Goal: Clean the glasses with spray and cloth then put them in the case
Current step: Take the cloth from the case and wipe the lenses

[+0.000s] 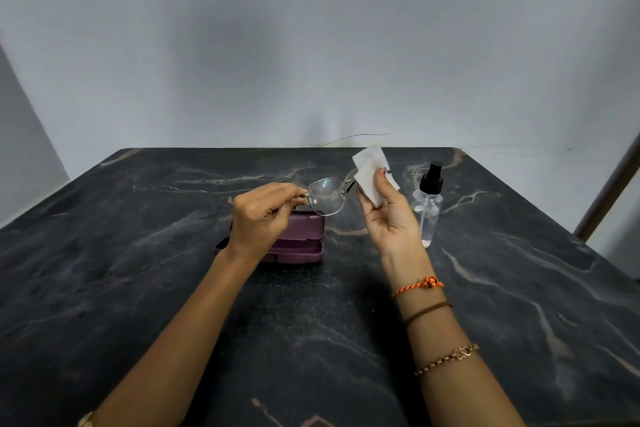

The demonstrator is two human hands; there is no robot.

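Observation:
The thin-framed glasses hang in the air above the table, lenses toward me. My left hand pinches their left end at the hinge. My right hand holds a folded white cloth wrapped over the right lens, which is hidden behind cloth and fingers. The purple case lies open on the table just below and behind my left hand, partly hidden by my wrist. A clear spray bottle with a black pump top stands upright right of my right hand.
Everything rests on a dark marbled table that ends at a grey wall behind. A slanted wooden pole stands off the table's right edge. Bracelets circle my right forearm.

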